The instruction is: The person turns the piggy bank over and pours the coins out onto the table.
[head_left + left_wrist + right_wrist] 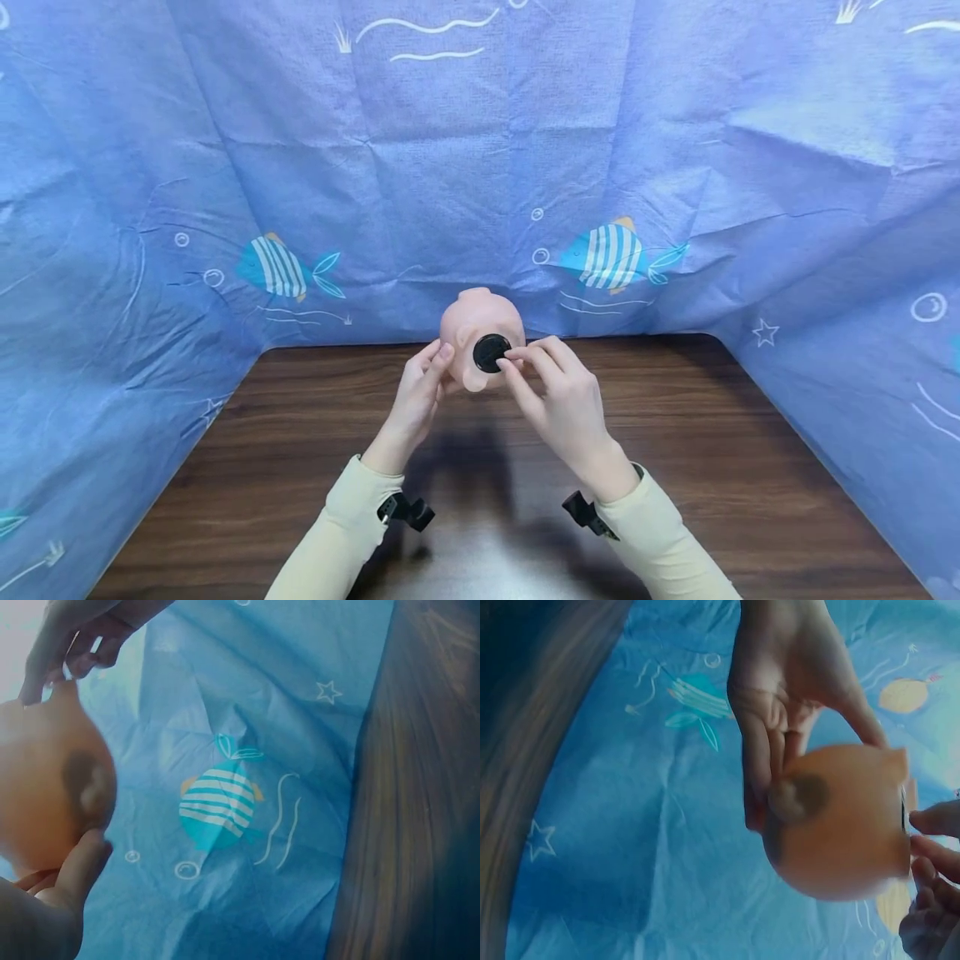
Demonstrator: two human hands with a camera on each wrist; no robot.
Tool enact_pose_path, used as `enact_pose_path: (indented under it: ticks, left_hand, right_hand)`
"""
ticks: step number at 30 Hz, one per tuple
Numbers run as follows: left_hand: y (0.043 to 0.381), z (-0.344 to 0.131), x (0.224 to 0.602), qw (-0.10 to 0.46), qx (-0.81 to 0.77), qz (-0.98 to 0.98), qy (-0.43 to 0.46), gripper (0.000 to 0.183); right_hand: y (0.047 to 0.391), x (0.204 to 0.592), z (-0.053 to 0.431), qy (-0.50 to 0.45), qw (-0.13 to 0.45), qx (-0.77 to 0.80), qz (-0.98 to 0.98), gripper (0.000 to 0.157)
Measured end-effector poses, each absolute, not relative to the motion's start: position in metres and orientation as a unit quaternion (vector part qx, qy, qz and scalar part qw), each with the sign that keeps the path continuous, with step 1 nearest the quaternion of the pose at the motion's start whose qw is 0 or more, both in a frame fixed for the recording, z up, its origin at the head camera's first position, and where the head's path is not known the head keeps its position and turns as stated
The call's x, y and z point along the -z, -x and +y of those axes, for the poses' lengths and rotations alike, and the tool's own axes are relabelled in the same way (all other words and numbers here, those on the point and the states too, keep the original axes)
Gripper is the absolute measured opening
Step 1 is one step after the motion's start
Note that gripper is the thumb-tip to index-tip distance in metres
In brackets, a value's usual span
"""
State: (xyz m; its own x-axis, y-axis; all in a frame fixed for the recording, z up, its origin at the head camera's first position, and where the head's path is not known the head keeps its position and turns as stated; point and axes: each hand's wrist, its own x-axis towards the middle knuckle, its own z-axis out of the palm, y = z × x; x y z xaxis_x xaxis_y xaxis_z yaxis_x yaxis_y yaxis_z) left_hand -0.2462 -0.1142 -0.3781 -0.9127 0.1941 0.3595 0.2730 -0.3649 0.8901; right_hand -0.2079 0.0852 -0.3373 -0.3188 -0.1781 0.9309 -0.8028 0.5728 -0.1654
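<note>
A round pink piggy bank (483, 315) with short stubs is held up over the table, its underside turned towards the head camera. On that underside sits a round black plug (489, 354). My left hand (414, 393) grips the piggy bank from the left, thumb on its near side and fingers behind. From the right, my right hand (572, 398) pinches at the plug's edge between thumb and fingertips. The right wrist view has the piggy bank (840, 832) from the side, with the right fingertips (928, 820) close against the plug's face.
A dark wood-grain table (315, 467) lies beneath the hands. Blue cloth (450, 192) printed with fish hangs behind it and along both sides. Each wrist wears a black camera on a strap over a pale sleeve (337, 521).
</note>
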Motion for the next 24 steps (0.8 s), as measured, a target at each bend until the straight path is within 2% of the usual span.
enact_pose_path:
  ticks: [5,10,20,24]
  left_hand:
    - [0.244,-0.109,0.378,0.080,0.811,-0.544,0.201,0.070]
    - [0.242,-0.105,0.383,0.117,0.807,-0.543,0.200,0.069]
    - [0.240,-0.103,0.383,0.167,0.789,-0.547,0.224,0.070]
    - [0.240,-0.105,0.383,0.173,0.788,-0.548,0.222,0.071]
  right_hand:
    - [0.210,0.342,0.068,-0.279,0.520,-0.340,-0.732,0.012]
    - [0.212,0.341,0.056,-0.221,0.559,-0.327,-0.729,0.013]
    - [0.206,0.335,0.050,-0.184,0.511,-0.379,-0.749,0.011]
    - [0.206,0.335,0.046,-0.192,0.510,-0.385,-0.745,0.009]
